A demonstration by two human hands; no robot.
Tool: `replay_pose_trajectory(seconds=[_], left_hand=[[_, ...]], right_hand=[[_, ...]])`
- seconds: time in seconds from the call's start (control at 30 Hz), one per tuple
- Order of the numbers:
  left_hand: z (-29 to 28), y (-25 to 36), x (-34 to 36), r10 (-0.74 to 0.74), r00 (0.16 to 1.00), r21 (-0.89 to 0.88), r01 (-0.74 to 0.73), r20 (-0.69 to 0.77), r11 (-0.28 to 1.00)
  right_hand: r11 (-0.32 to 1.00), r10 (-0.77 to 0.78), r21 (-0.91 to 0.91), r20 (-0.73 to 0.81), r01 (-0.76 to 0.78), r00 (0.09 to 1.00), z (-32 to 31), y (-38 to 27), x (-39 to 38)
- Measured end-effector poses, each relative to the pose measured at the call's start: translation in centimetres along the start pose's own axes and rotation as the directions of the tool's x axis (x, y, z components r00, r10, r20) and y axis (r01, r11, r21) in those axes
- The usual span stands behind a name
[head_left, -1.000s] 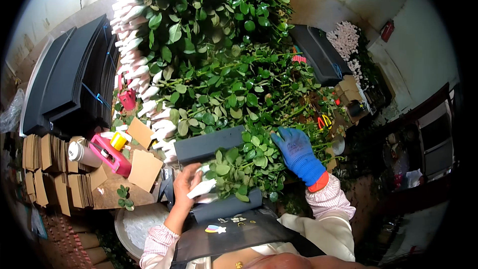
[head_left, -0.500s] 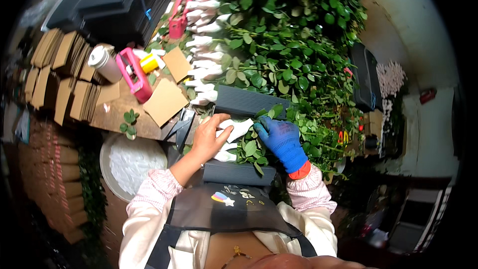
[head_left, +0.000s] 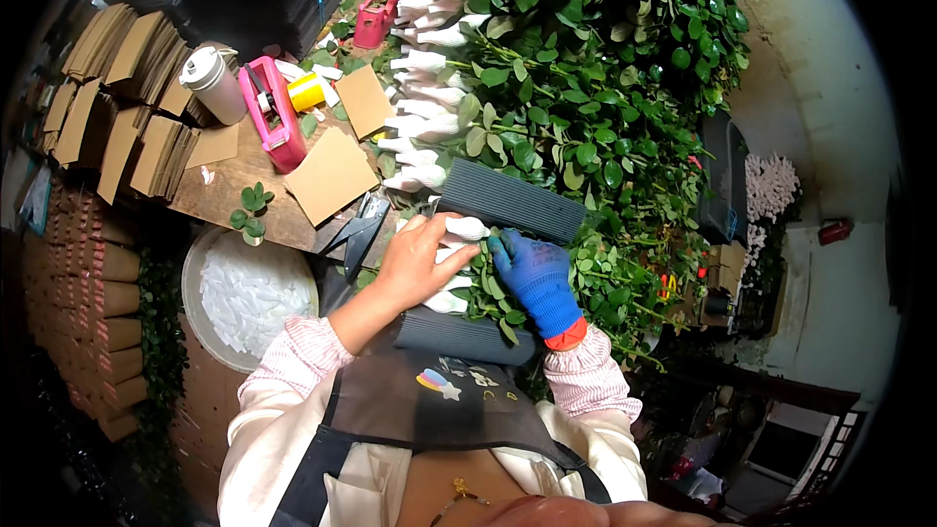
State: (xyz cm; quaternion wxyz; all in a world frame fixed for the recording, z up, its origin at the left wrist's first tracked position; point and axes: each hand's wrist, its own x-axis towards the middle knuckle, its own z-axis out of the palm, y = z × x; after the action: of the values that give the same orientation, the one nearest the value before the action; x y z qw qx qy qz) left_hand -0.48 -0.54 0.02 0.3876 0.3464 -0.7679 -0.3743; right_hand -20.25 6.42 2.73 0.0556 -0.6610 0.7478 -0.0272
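My bare left hand (head_left: 418,262) is closed with a rose bud in a white mesh sleeve (head_left: 467,227) between its thumb and fingers. Just right of the bud, my right hand (head_left: 535,278), in a blue glove, pinches the leafy stem below it; the fingertips are partly hidden by leaves. Under my hands, more white-sleeved buds (head_left: 449,299) lie with their heads to the left and leaves to the right. They sit between two raised parts of a dark ribbed sheet, a far flap (head_left: 512,200) and a near flap (head_left: 464,335).
Beyond lies a long row of sleeved roses (head_left: 425,122) with dense foliage. On the wooden table at left are scissors (head_left: 359,231), cardboard pieces (head_left: 332,176), a pink holder (head_left: 273,122), a yellow roll (head_left: 305,91) and a lidded cup (head_left: 213,85). A tub of white sleeves (head_left: 249,303) stands below.
The sleeved bud has turned and moved slightly left and up, with my left fingers now around it. My right hand has shifted a little left. The whole view has shifted slightly.
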Motion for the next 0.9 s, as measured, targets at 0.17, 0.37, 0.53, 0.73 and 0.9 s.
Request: replay_pose_trajectory(seconds=[0.17,0.37,0.53,0.73,0.9], left_hand=[[-0.4,-0.6,-0.1,-0.078,0.996,0.118,0.074,0.031,0.990],[-1.5,-0.3,-1.5,-0.075,0.942,-0.348,-0.045,-0.326,0.937],[-3.1,-2.6,-1.3,-0.435,0.900,-0.245,0.420,-0.008,0.874],[-0.9,-3.7,-1.1,-0.411,0.899,-0.174,0.433,0.152,0.884],[-0.1,-3.2,-1.9,-0.348,0.935,-0.284,0.351,0.064,0.892]], right_hand=[[0.999,-0.001,0.034,0.015,0.000,1.000,-0.1,0.0,-0.2],[0.999,0.023,0.041,0.083,-0.027,0.996,0.1,0.5,0.2],[0.995,-0.044,0.092,0.126,0.032,0.991,-0.7,1.1,0.0],[0.999,-0.012,0.042,0.017,0.012,1.000,0.9,0.3,0.1],[0.986,-0.003,0.164,0.122,-0.017,0.992,-0.1,0.8,-0.3]])
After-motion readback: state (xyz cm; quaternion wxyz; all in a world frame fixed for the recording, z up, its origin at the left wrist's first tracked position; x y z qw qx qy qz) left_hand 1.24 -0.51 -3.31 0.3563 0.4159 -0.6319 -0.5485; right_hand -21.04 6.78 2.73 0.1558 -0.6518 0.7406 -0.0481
